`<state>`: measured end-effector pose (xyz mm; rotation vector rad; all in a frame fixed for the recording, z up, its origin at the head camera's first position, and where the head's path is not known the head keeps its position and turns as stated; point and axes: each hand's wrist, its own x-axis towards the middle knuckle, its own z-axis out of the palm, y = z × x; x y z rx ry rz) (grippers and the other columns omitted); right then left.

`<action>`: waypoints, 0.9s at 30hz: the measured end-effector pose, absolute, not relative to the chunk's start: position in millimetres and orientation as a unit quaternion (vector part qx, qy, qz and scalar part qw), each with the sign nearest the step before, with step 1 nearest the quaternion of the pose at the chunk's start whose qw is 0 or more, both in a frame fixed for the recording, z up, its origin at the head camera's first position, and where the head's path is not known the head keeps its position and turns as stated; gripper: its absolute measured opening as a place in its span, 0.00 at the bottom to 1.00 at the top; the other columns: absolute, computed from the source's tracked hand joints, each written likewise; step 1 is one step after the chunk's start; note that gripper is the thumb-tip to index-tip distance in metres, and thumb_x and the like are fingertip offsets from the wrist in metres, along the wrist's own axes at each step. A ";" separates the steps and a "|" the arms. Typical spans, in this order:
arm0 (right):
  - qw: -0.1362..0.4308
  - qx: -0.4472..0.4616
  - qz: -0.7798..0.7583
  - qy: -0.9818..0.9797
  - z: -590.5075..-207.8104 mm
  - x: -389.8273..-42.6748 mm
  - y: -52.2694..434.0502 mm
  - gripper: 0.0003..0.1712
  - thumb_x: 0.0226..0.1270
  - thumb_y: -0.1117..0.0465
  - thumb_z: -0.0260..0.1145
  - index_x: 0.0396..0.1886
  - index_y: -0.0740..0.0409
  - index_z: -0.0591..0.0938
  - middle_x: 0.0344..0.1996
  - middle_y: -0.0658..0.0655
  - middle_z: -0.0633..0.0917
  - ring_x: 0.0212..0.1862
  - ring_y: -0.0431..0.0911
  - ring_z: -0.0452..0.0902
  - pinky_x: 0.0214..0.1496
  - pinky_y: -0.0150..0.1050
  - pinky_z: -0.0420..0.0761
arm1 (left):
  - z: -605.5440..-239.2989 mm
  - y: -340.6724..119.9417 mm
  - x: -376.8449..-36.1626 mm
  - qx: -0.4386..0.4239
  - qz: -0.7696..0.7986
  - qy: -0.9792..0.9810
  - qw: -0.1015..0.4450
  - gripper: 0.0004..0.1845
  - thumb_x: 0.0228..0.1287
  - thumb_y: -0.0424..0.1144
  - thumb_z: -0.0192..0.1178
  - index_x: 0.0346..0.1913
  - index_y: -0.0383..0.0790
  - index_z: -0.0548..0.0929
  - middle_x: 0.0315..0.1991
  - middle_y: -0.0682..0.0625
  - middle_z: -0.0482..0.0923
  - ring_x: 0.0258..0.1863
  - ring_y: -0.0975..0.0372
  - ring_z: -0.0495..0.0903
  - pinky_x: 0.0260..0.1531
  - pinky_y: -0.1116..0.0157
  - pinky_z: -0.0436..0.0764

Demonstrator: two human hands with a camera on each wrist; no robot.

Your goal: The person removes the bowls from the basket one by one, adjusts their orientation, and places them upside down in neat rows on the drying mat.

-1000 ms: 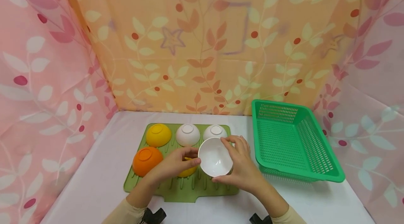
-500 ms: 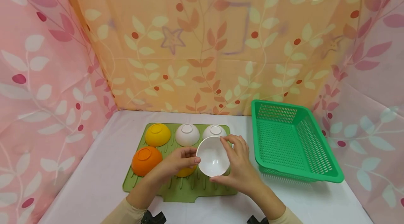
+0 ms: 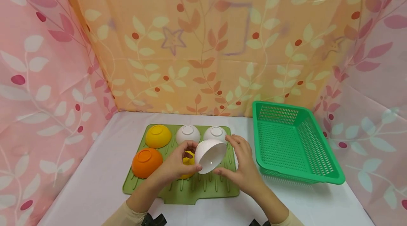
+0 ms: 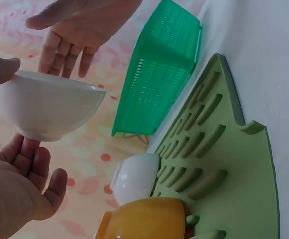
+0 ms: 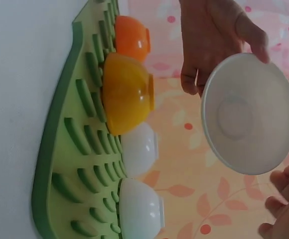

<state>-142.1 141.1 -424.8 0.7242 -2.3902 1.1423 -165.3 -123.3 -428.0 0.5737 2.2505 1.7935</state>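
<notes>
My left hand (image 3: 179,160) grips a small white bowl (image 3: 206,157), its thumb at the rim and its fingers by the foot. The bowl is held up over the green drying mat (image 3: 216,183), tilted with its mouth toward the right. Beside that mouth, my right hand (image 3: 243,167) is spread, thumb and fingers apart; in the left wrist view the right hand (image 4: 87,25) shows a gap from the white bowl (image 4: 50,107). Behind the left hand, a yellow bowl (image 3: 187,175) on the mat is partly hidden.
Upside down on the mat also sit an orange bowl (image 3: 147,164), another yellow bowl (image 3: 158,137) and two white bowls (image 3: 187,135) along the back. A green plastic basket (image 3: 279,148) stands at the right on the white tabletop (image 3: 95,169). Patterned cloth surrounds the table.
The white bowl has turned from facing the head camera to tilting rightward, shifting slightly left. My right hand has let go of its rim; the left hand keeps hold.
</notes>
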 end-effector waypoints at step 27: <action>-0.047 0.108 0.456 -0.882 -424.3 -145.1 142.9 0.60 0.45 0.38 0.84 0.76 0.48 0.67 0.70 0.55 0.72 0.67 0.54 0.70 0.63 0.64 0.73 | -428.0 -116.1 -157.0 0.371 0.334 0.855 -0.142 0.41 0.44 0.38 0.84 0.62 0.52 0.73 0.63 0.55 0.68 0.66 0.56 0.62 0.65 0.47 0.62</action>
